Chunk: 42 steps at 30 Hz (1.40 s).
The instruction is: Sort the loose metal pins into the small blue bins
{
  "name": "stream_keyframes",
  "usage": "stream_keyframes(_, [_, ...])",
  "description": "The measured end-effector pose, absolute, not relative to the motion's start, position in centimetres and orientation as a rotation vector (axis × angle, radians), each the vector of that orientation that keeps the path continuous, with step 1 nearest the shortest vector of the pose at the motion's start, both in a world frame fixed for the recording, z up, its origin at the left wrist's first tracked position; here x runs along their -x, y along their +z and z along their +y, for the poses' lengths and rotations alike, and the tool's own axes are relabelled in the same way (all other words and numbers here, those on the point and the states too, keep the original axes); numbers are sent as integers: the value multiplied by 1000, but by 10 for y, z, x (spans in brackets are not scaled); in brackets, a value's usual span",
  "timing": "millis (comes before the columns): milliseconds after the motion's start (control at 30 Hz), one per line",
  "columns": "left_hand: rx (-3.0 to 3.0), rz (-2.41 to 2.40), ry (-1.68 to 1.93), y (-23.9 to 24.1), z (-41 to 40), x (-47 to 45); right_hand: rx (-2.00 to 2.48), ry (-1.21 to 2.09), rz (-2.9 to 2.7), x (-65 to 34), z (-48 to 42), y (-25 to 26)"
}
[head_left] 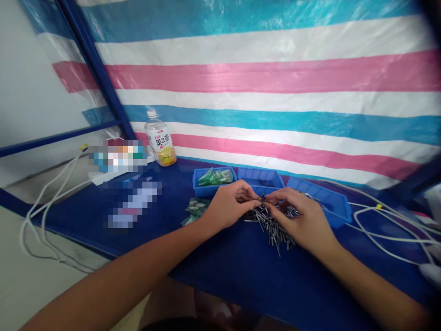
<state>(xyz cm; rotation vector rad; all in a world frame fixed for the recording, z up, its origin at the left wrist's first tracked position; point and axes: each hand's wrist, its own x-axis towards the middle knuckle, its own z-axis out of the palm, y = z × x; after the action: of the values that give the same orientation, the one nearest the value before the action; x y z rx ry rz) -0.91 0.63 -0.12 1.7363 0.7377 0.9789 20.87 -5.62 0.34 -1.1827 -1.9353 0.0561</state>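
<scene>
My left hand (229, 202) and my right hand (305, 218) meet with their fingertips close together above a loose pile of thin metal pins (275, 230). Thumb and fingers are pinched on each hand, and small dark metal pins show between the fingertips. How many I hold is too small to tell. Beside my left wrist lies a green-tinted clear plastic bag (197, 209) on the blue table (220, 266). Just behind my hands stands a blue bin (262, 177) with a few dark pieces in it.
A left blue bin (200, 188) holds green plastic bags (215, 176); a right blue bin (334, 207) has some metal pins. Further left stands a drink bottle (161, 140). White cables (382, 236) run at the right, others at the left edge. A striped sheet (262, 76) hangs behind.
</scene>
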Motion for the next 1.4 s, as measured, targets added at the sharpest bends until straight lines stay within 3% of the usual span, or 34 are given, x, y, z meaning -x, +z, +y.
stream_keyframes(167, [-1806,758,920,-1,7,9,1136,-29,-2010,-214,-53,3])
stream_keyframes(667, [-1841,661,933,2,3,6,1299,227,-1946,-209,-57,4])
stream_keyframes(1033, [-2051,707,919,7,0,9,1241,48,-1979,-210,-58,6])
stream_keyframes(1400, [-1818,675,957,0,5,9,1213,91,-2028,-204,-64,9])
